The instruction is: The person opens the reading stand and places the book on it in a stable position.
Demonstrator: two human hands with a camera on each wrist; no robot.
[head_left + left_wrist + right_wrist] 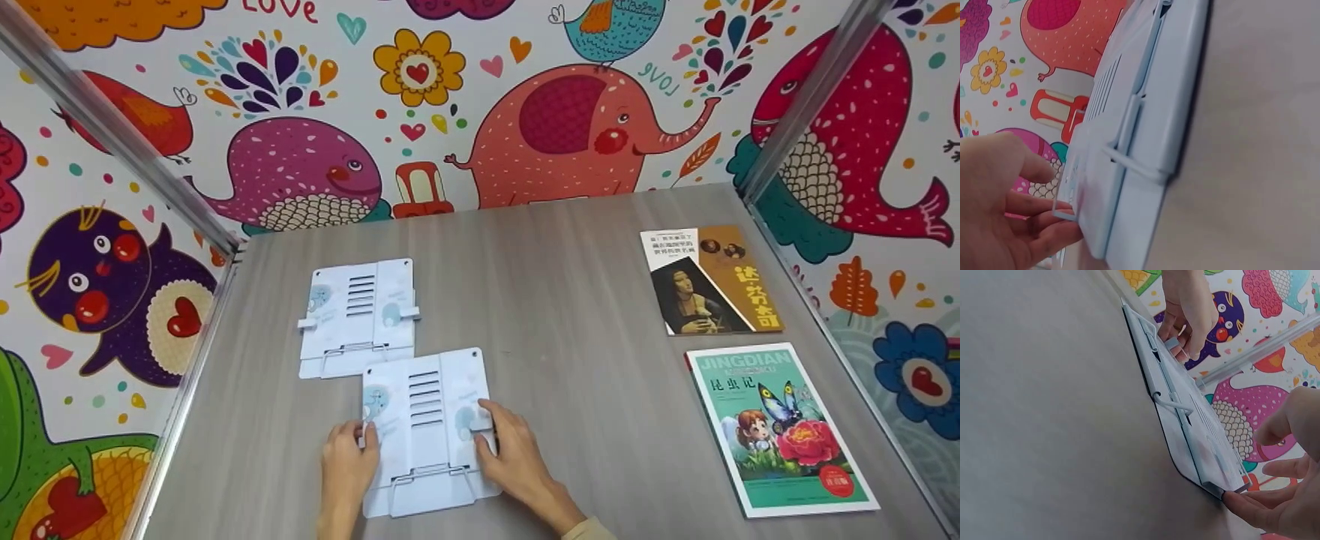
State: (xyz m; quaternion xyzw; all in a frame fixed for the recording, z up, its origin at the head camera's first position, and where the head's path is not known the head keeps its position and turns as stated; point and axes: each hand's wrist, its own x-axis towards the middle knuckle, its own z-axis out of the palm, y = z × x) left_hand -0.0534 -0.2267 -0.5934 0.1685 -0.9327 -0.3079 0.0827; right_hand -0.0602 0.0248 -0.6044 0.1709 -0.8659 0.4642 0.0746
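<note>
A pale blue-white folding book stand (427, 442) lies flat on the table in front of me, with slots down its middle and a wire support near its lower edge. My left hand (346, 457) is at its left edge. In the left wrist view, those fingers (1053, 230) touch the edge by a clear side tab, the thumb apart from the panel. At the right edge, my right hand (517, 457) touches the stand with its fingertips; the right wrist view shows its thumb (1275, 430) raised off the panel. Behind lies a matching second stand (360, 319), partly overlapped.
Two books lie on the right of the wood-grain table (555, 300): a brown and white one with a portrait (705, 281) and, closer, a green one with a butterfly (780, 427). Cartoon-printed walls (420, 135) with metal corner posts (810, 105) enclose the table.
</note>
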